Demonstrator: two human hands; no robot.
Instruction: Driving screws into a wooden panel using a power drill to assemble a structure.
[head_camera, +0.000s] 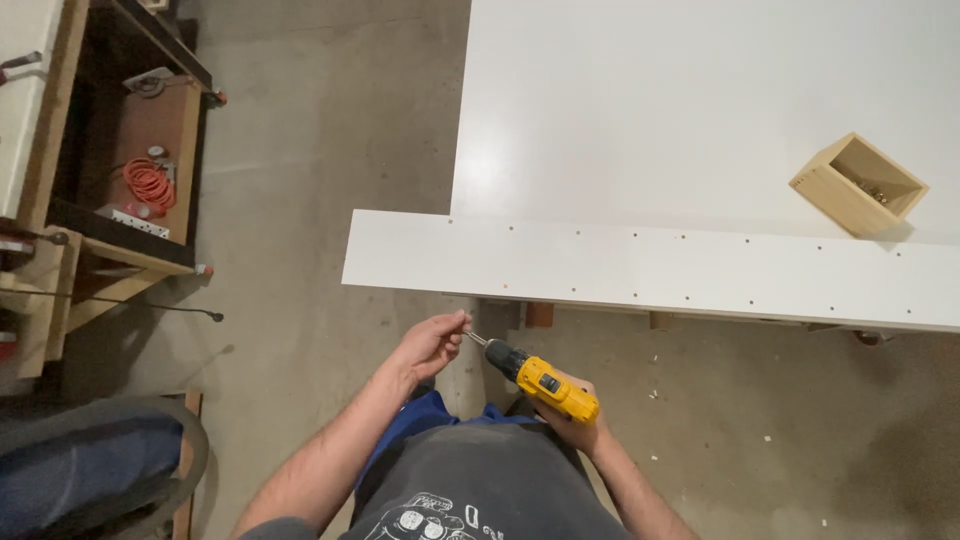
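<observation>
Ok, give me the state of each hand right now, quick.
Left hand: fingers pinched at the tip of the drill's bit.
Right hand: closed around the handle of the yellow drill.

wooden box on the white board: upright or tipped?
Tipped. The wooden box lies on its side on the white board, open mouth facing sideways; small brass-coloured bits show inside.

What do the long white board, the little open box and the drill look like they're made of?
The long white board looks like laminated chipboard: smooth, faintly glossy white face with rows of small drilled holes, though its core is not visible. The little open box seems bare pale wood, with visible grain. The drill, in the right hand, looks like yellow and black moulded plastic.
</observation>
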